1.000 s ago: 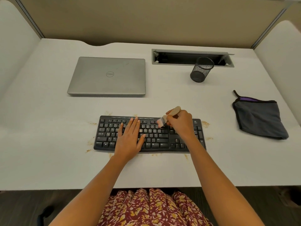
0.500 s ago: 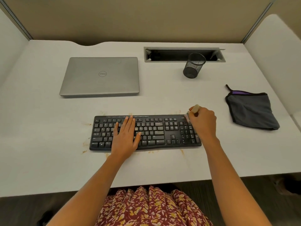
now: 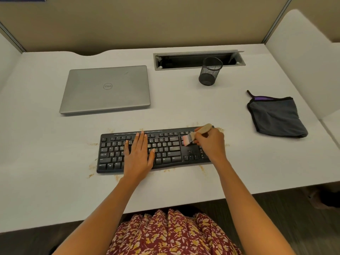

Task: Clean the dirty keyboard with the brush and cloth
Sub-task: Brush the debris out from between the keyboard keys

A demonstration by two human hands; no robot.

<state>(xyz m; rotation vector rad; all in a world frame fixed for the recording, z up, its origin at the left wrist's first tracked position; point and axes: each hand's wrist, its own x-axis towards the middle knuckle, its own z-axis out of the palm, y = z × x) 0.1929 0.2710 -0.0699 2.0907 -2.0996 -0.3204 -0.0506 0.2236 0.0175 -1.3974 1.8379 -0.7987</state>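
I judge that the task is in its brushing stage. The keyboard [image 3: 169,155] lies near the front edge of the worktop [image 3: 55,162], about midway between its left and right edges. The left hand [image 3: 138,157] rests flat on the keys, fingers straight, as if to steady it. The right hand [image 3: 211,142] grips the brush [image 3: 195,134], fingers curled round the handle, and the bristles touch keys in the right part of the keyboard. Brown crumbs [image 3: 201,168] lie on the worktop around the keyboard, and pale dust shows on some left keys, so the brushing seems not finished. The cloth [image 3: 276,116] lies folded near the right edge, untouched; wiping is left to do.
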